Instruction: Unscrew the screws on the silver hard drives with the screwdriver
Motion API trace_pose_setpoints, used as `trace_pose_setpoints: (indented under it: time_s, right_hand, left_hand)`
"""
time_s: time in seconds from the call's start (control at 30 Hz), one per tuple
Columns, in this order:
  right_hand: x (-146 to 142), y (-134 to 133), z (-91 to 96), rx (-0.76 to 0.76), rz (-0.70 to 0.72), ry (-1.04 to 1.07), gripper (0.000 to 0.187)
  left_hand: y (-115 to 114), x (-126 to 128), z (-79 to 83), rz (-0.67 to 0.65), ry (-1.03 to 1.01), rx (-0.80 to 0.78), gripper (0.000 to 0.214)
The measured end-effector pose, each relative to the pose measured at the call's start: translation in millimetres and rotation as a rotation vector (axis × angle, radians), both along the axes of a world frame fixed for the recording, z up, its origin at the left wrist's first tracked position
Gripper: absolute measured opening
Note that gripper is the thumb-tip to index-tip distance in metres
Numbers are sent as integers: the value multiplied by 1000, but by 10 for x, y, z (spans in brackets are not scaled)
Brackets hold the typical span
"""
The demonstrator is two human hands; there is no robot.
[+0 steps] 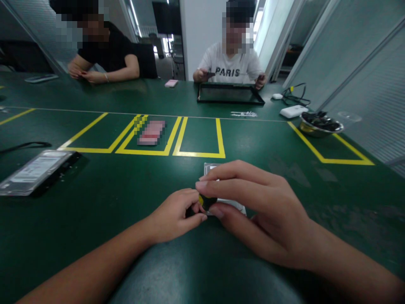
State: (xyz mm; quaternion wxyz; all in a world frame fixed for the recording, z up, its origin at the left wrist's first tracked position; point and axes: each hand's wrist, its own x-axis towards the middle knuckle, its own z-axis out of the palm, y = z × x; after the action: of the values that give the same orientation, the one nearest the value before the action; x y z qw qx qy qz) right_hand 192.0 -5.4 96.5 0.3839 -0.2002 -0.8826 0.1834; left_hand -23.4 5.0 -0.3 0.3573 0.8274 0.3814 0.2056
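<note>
My left hand point(177, 213) and my right hand point(253, 202) meet at the middle of the green table point(95, 202). Both pinch a small black and yellow tool handle point(206, 202), the right with thumb and fingers, the left from the other side. Under the fingers lies a flat silver hard drive point(236, 204), mostly hidden by my right hand. What the tool's tip touches is hidden.
Another hard drive point(34, 171) lies at the left. Yellow tape boxes point(199, 154) mark the table. A metal bowl point(320, 124) and white box point(293, 111) sit at the right. Two people sit opposite; one holds a black frame point(229, 93).
</note>
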Motion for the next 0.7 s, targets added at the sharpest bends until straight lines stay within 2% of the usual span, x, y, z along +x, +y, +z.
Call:
trace_pose_setpoints:
  time_s: [0.23, 0.7]
  right_hand:
    - [15, 12, 9, 6, 19, -25, 28]
    - [24, 8, 10, -20, -7, -35, 27]
  left_hand:
    - [-4, 10, 11, 8, 31, 43, 10]
    - [2, -3, -16, 21, 38, 20, 9]
